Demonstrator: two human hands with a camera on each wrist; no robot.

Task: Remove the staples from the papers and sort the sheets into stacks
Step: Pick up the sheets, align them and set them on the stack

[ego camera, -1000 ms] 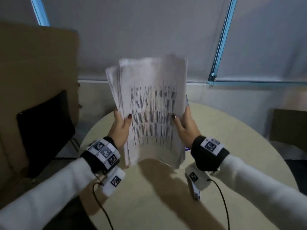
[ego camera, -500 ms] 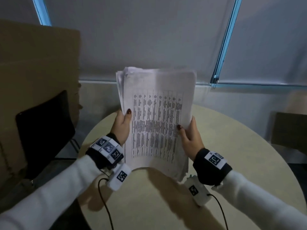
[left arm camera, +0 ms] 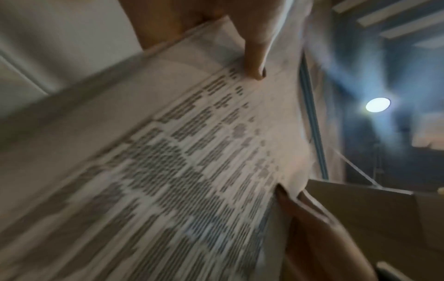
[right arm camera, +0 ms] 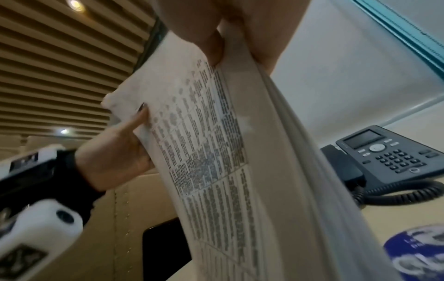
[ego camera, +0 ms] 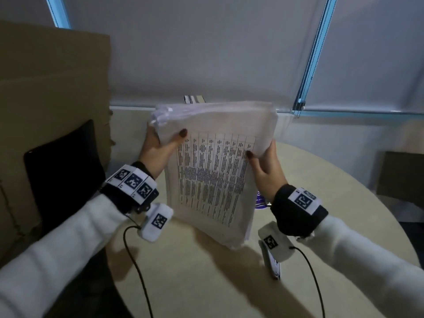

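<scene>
A thick stack of printed papers point(ego camera: 213, 171) point(left arm camera: 168, 171) point(right arm camera: 216, 152), with a table of text on its top sheet, is held tilted above the round table point(ego camera: 344, 203). My left hand point(ego camera: 158, 148) grips its upper left corner, thumb on the front. My right hand point(ego camera: 263, 166) grips the upper right edge, thumb on the front point(right arm camera: 206, 40) and fingers behind. The stack's lower edge hangs just over the tabletop. A metal staple remover point(ego camera: 271, 263) lies on the table below my right wrist.
A desk phone point(right arm camera: 389, 159) stands on the table behind the papers. A blue-and-white round object point(ego camera: 261, 200) point(right arm camera: 418, 251) lies beside the stack on the right. A cardboard panel point(ego camera: 52, 88) and a black chair back point(ego camera: 62, 171) stand to the left. Cables hang from both wrists.
Both hands have slid up from the stack's sides to its upper corners. The stack has tipped from upright to leaning back and to the right, and it has come lower.
</scene>
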